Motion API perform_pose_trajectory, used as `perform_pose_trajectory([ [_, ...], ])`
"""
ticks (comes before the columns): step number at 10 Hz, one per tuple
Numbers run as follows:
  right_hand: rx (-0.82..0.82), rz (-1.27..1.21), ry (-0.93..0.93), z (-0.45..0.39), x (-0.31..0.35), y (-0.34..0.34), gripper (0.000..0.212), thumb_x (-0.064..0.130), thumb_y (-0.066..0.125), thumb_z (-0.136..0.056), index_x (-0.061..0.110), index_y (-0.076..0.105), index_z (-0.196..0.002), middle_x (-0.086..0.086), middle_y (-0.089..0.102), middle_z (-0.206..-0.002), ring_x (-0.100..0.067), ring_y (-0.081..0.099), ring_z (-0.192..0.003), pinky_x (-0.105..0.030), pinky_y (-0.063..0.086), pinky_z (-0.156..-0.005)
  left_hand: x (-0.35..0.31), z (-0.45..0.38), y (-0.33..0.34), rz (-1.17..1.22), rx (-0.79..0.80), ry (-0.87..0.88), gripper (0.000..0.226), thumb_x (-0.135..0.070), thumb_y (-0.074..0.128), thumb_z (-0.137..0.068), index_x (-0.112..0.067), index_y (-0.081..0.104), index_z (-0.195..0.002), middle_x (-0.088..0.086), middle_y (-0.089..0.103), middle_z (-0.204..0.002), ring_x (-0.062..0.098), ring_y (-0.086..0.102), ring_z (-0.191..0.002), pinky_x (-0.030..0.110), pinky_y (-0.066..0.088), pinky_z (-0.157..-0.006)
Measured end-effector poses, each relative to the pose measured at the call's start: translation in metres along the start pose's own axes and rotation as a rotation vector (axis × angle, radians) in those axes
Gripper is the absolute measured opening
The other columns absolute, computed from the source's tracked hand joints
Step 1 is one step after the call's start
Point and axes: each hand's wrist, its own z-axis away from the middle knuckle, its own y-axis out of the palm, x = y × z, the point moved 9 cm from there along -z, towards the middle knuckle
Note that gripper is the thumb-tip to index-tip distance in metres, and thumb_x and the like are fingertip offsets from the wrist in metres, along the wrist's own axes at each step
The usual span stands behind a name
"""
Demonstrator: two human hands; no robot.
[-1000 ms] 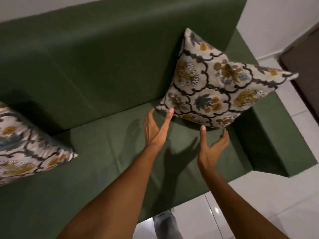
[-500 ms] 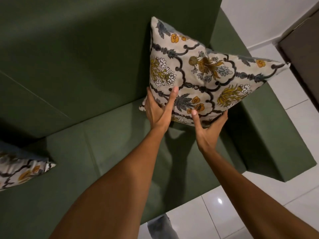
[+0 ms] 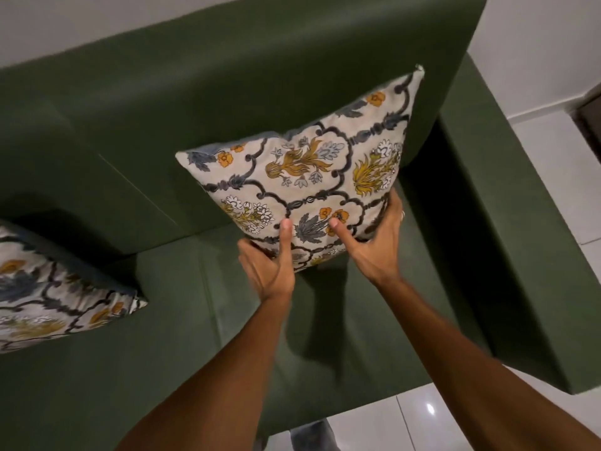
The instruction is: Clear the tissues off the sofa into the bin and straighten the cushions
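**A:** Head view first: what are the fingers doing?

**B:** Both thumbs press on the printed front of the cushion [image 3: 309, 177] near its lower edge. The rest of the fingers wrap under and behind it, so I judge both hands are grasping it. The left hand [image 3: 270, 265] has the lower corner; the right hand [image 3: 379, 242] cups the bottom edge nearer the sofa's right arm.

**A:** And the cushion itself?

**B:** Tilted, one corner pointing up against the backrest of the sofa [image 3: 227, 92], close to the right-hand end of the seat. Whether its bottom corner touches the seat I cannot tell; the hands cover it.

**A:** Anything else on the seat?

**B:** A second cushion [image 3: 48, 297] lies slumped at the left edge of the seat, well apart from this one. No tissues or bin show in this view.

**A:** What could go wrong?

**B:** The grip is all at the bottom, so the soft top could flop forward once released, especially if it is left standing on a corner instead of a flat edge. It could also slide into the dark gap beside the right arm if pushed too far over. And the other cushion is not yet straightened, easy to forget.
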Motion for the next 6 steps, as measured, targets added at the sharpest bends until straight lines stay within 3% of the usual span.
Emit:
perform_pose_trajectory([
  [1,-0.008,0.028,0.033,0.008,-0.011,0.008,0.119,0.064,0.089,-0.078,0.028,0.019,-0.167,0.007,0.028,-0.169,-0.016,0.032,-0.16,-0.054,0.037,-0.129,0.002,-0.004,-0.001,-0.055,0.071,0.016,0.098,-0.1,0.056,-0.068,-0.028,0.043,-0.133,0.003,0.056,-0.131,0.021,0.051,-0.125,0.035,0.038,-0.11],
  [2,-0.025,0.062,0.098,0.019,-0.016,0.009,0.116,0.064,0.085,-0.082,0.028,0.017,-0.169,0.003,0.027,-0.171,-0.018,0.028,-0.162,-0.053,0.033,-0.132,-0.001,-0.003,-0.005,-0.097,0.086,0.061,0.094,-0.097,0.059,-0.071,-0.022,0.047,-0.126,0.0,0.057,-0.123,0.022,0.054,-0.12,0.043,0.047,-0.107],
  [3,-0.093,0.034,0.126,0.032,-0.009,0.007,0.111,0.06,0.085,-0.085,0.028,0.02,-0.168,0.011,0.029,-0.165,-0.01,0.029,-0.159,-0.044,0.031,-0.132,-0.01,-0.005,-0.022,-0.26,0.071,0.139,0.082,-0.098,0.048,-0.077,-0.02,0.046,-0.101,0.001,0.054,-0.103,0.026,0.053,-0.104,0.051,0.051,-0.096],
  [4,-0.104,0.044,0.173,0.043,0.004,0.009,0.107,0.054,0.082,-0.09,0.021,0.018,-0.169,-0.004,0.027,-0.171,-0.022,0.03,-0.161,-0.052,0.031,-0.133,-0.027,-0.01,-0.048,-0.401,0.036,0.236,0.079,-0.098,0.038,-0.081,-0.02,0.042,-0.086,0.0,0.048,-0.093,0.027,0.049,-0.092,0.051,0.05,-0.089],
  [5,-0.078,0.058,0.17,0.05,0.028,0.012,0.107,0.05,0.079,-0.093,0.019,0.012,-0.171,-0.007,0.02,-0.175,-0.027,0.027,-0.163,-0.058,0.031,-0.132,-0.048,-0.022,-0.072,-0.436,0.023,0.339,0.075,-0.096,0.038,-0.084,-0.021,0.042,-0.084,-0.001,0.046,-0.092,0.023,0.045,-0.088,0.046,0.049,-0.085],
  [6,-0.031,0.02,0.182,0.07,0.059,0.012,0.12,0.055,0.086,-0.085,0.03,0.005,-0.171,0.0,0.01,-0.179,-0.03,0.021,-0.166,-0.059,0.027,-0.133,-0.071,-0.028,-0.096,-0.433,0.052,0.406,0.071,-0.094,0.041,-0.085,-0.024,0.042,-0.09,-0.002,0.045,-0.097,0.021,0.045,-0.091,0.045,0.05,-0.086],
])
